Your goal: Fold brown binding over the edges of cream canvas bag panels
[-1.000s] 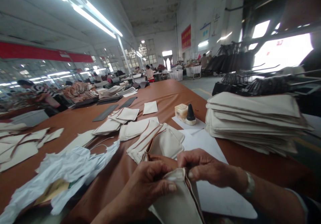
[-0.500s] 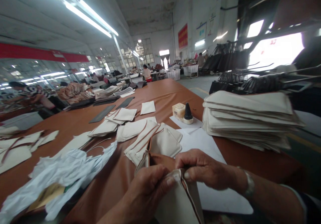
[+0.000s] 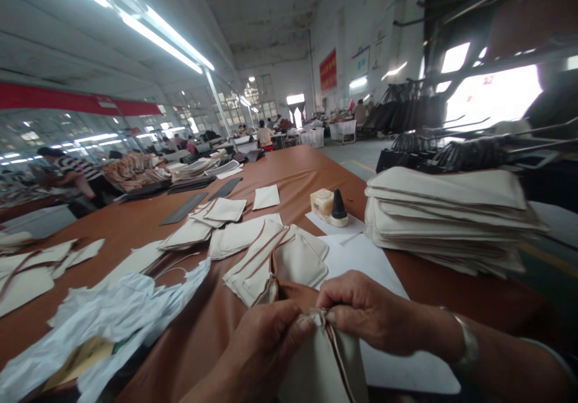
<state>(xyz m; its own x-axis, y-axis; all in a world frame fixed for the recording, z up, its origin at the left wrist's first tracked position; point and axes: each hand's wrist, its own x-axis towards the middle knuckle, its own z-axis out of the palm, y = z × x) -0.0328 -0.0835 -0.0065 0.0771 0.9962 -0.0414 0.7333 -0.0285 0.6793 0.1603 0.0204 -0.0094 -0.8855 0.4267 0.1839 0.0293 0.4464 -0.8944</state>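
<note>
Both my hands pinch the upper edge of a cream leather pouch (image 3: pixel 303 364) with brown lining, close to me at the bottom of the view. My left hand (image 3: pixel 264 346) grips it from the left, thumb on top. Just across a brown-edged seam, my right hand (image 3: pixel 365 309) holds the edge between thumb and fingers; a bangle circles that wrist. The pouch's lower part runs out of the frame. Right beyond my hands lie several cream leather pieces (image 3: pixel 259 255) with brown strips. A white paper sheet (image 3: pixel 383 355) lies partly under my right hand.
A tall stack of cream panels (image 3: pixel 445 204) stands at the right. A black-capped glue bottle (image 3: pixel 338 207) and a yellowish block (image 3: pixel 321 203) sit ahead. Crumpled white paper (image 3: pixel 130 312) lies left on the brown-covered table (image 3: pixel 298 165). A person in stripes (image 3: pixel 74 168) works far left.
My fingertips have come closer together at the pouch's edge, which now looks more bunched between them. My right forearm has shifted slightly right and down.
</note>
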